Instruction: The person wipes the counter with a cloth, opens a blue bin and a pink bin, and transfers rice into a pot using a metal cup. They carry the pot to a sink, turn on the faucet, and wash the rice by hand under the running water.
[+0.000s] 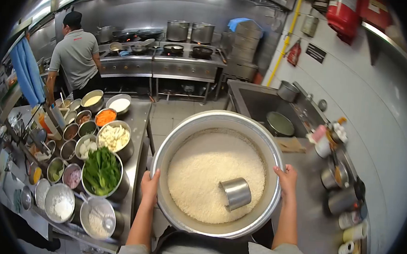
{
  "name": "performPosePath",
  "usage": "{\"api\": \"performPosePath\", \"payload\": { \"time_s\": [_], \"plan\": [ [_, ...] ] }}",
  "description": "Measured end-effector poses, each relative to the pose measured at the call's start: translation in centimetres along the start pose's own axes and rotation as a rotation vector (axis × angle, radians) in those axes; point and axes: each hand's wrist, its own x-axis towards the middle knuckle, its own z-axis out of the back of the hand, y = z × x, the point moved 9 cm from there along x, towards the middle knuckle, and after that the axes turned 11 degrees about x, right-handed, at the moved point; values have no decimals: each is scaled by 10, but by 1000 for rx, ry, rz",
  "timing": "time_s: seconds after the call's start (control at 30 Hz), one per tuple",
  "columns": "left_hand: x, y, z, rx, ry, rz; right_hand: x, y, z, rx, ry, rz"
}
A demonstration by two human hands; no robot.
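A large round metal pot (161, 189) is held up in front of my body, with uncooked rice (200, 173) filling much of it. On the rice lies a metal cup (236, 193), tipped on its side. My left hand (150, 187) grips the pot's left side, thumb against the outer rim and the other fingers hidden below. At the right side my right hand (286, 178) does the same, its thumb at the rim and its fingers curled behind the wall.
To the left, a steel counter (141, 118) carries many bowls, including leafy greens (101, 171) and shredded carrot (105, 117). A sink (256, 100) and a counter with jars stand right. At the back, a person (77, 54) stands near the stove (183, 70).
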Motion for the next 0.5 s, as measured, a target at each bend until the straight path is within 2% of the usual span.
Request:
{"api": "performPosePath", "payload": {
  "time_s": [0.1,0.2,0.33,0.37,0.47,0.5],
  "plan": [
    [88,-31,-31,27,-22,-33,94,-21,-41,-65,21,83],
    [160,-84,-65,-30,14,-70,163,-31,-68,65,22,-17],
    [239,-142,-130,-70,238,-4,239,-24,-84,111,34,-42],
    [264,-146,-148,-56,251,-34,260,-24,-86,115,30,-4],
    [306,-169,-207,-59,358,8,321,-35,-87,162,55,-64],
    [319,-180,-225,-35,336,-20,340,-38,-88,195,58,-59]
  ]
}}
